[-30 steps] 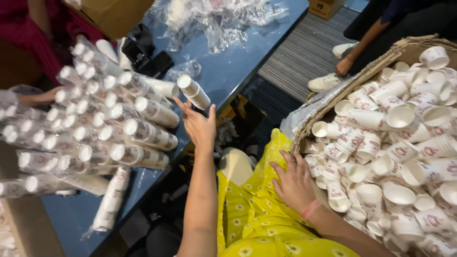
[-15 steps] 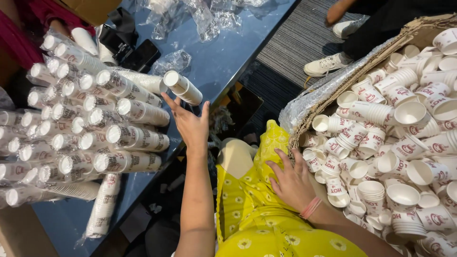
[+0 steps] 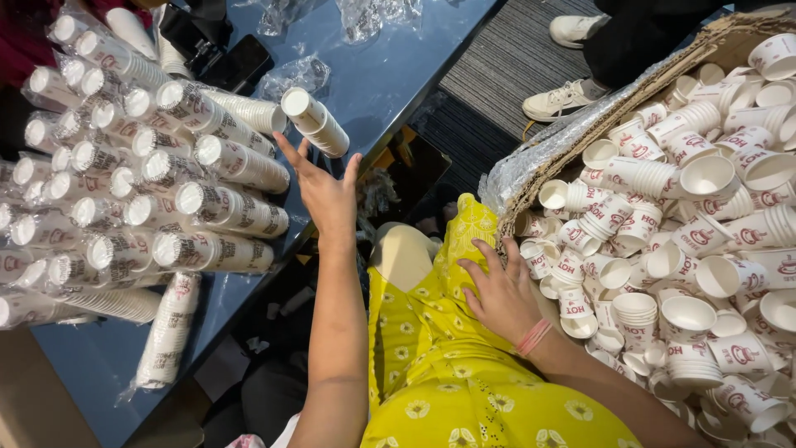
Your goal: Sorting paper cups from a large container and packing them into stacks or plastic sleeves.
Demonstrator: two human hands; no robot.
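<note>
My left hand reaches out with fingers spread at the edge of a blue table, just below a wrapped sleeve of stacked white paper cups lying there; it holds nothing. My right hand, with a pink band at the wrist, rests with spread fingers on loose white paper cups with red print at the near edge of a big cardboard box. A large pile of wrapped cup sleeves covers the table's left part.
Another person's legs and white shoes stand on the striped floor beyond the box. Crumpled clear plastic wrappers and a black object lie at the far end of the table. A yellow patterned garment covers my lap.
The single cup sleeve now lies on the table apart from my left hand, which has opened and drawn slightly back. My right hand stays on the loose cups.
</note>
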